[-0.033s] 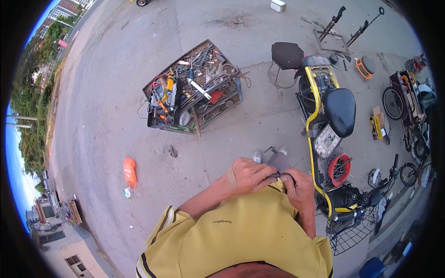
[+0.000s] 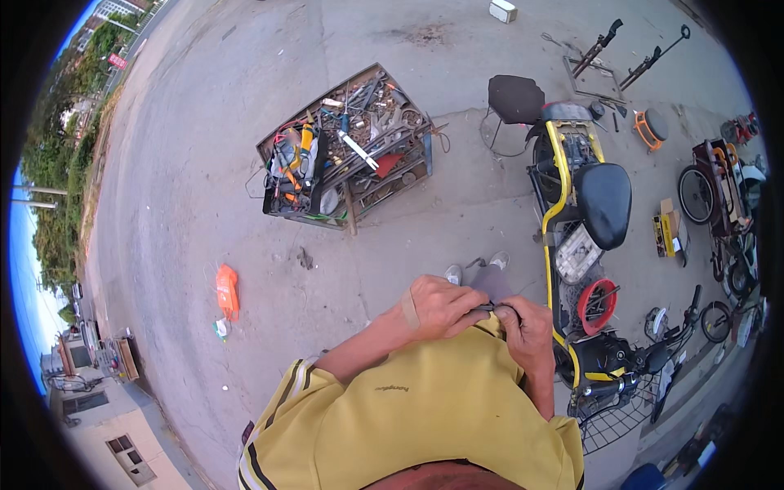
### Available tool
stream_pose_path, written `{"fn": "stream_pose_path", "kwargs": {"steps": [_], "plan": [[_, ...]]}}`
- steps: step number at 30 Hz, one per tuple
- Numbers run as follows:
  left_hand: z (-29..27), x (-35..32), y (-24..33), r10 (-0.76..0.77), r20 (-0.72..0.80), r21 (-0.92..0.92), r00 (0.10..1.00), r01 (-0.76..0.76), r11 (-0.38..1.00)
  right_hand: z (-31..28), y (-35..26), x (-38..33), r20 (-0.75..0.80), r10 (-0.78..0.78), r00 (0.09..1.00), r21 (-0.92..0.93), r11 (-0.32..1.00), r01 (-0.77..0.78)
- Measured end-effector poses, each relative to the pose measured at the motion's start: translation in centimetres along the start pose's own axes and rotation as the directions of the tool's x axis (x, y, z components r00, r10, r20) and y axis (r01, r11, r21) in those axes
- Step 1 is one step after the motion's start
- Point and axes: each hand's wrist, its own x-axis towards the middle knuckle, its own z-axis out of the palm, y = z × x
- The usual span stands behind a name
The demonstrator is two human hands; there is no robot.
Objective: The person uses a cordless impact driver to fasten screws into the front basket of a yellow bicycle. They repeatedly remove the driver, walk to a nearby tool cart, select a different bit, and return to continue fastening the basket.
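Note:
In front of my waist, my left hand (image 2: 441,307) and my right hand (image 2: 527,327) meet with their fingers closed. Between the fingertips is a small dark thing (image 2: 491,308), mostly covered, whose kind I cannot make out. It sits at the lower hem of my yellow shirt (image 2: 425,400), and some of the cloth bunches just under the fingers. A strip of tan plaster (image 2: 410,311) crosses my left wrist. Just beyond the hands my shoes (image 2: 499,260) show on the ground.
A yellow-framed electric scooter (image 2: 549,220) stands close on my right, with a red basin (image 2: 613,315) on it. Ahead is a metal tool cart (image 2: 429,155) heaped with tools. An orange plastic bag (image 2: 227,292) lies at left; a black stool (image 2: 516,100) stands beyond.
The view has shifted slightly, so the cart and orange bag sit a little higher in the picture. Both hands keep the same place and grip.

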Motion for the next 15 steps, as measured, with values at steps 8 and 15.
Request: {"fn": "stream_pose_path", "kwargs": {"steps": [8,15], "plan": [[-1.7,-0.3,-4.3,-0.292,-0.146,-0.023,0.945,0.292,0.956,2.5,0.7,9.6,0.285,-0.055,0.957,0.042,0.998,0.045],[-0.8,3.7,-8.2,-0.554,-0.233,-0.174,0.8,0.526,0.833,2.5,2.5,20.0,0.366,-0.197,0.91,0.075,0.98,0.183]]}}
